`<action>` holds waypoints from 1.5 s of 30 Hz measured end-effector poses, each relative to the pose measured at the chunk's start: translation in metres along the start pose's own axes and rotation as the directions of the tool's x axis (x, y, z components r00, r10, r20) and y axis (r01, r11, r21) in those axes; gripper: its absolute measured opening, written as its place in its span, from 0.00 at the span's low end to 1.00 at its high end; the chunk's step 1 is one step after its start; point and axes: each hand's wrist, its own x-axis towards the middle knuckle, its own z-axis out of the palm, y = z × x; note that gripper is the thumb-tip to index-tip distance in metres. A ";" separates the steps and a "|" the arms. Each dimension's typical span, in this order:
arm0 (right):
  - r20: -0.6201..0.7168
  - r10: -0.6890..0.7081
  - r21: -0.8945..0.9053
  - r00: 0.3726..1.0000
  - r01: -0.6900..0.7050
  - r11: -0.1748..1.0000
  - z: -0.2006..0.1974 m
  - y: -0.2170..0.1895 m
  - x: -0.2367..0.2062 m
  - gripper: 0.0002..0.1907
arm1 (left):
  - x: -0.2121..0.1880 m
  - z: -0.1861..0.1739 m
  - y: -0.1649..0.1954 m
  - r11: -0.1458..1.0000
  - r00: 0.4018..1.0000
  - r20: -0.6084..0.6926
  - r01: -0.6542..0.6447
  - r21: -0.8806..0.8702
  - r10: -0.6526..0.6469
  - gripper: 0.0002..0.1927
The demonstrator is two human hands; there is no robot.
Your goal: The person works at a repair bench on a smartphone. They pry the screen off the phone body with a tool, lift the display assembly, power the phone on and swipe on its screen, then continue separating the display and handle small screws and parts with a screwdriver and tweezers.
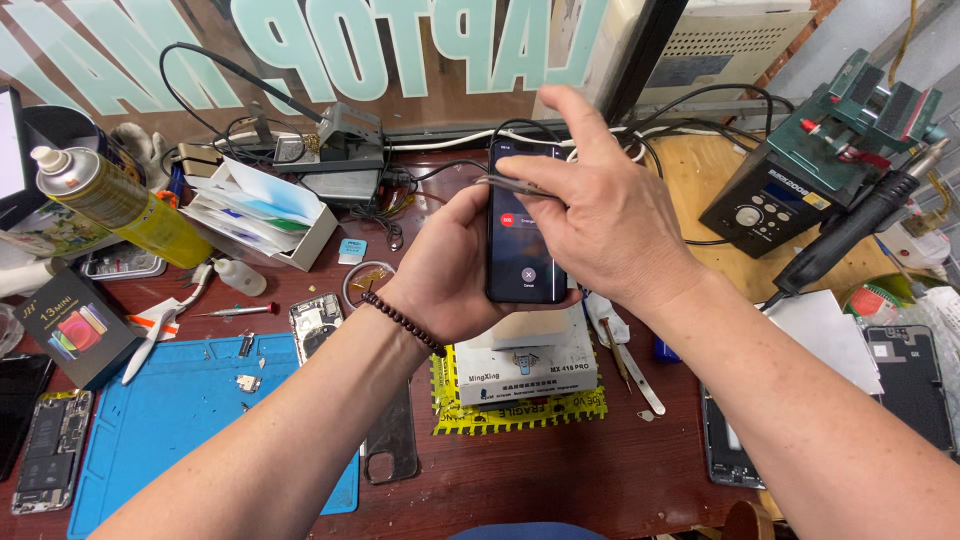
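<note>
my left hand (450,270) cradles the dark smartphone (523,235) upright above the middle of the bench, thumb on its left edge and fingers curled behind it, a firm wrap around the frame. my right hand (600,215) comes over the top, fingers pinched on slim metal tweezers (510,185) whose tips sit at the phone's upper left edge. the phone looks light but stiff, a smooth glass slab with a lit screen; i'd judge it slippery and easy to crack, so the metal rim is the place to grip, not the glass face. the tweezers are thin, springy steel, best held mid-shank. below sits a white box (525,365) on yellow tape, a blue rubbery mat (170,420) lies to the left, with a glossy yellow spray can (120,205) farther back on the dark red tabletop.
</note>
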 end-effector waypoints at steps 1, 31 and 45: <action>0.007 0.008 -0.011 1.000 -0.008 1.000 0.001 0.001 -0.001 0.14 | 0.000 0.001 0.000 1.000 1.000 0.004 0.000 -0.006 0.000 0.30; 0.482 0.726 0.591 0.490 -0.794 0.143 0.071 0.094 -0.055 0.13 | 0.075 -0.076 0.039 0.064 0.763 -0.146 0.136 0.989 0.630 0.33; 0.355 0.761 0.460 0.543 -0.810 0.363 0.069 0.089 -0.063 0.13 | 0.037 -0.056 0.036 -0.111 0.827 -0.082 0.171 0.979 0.556 0.27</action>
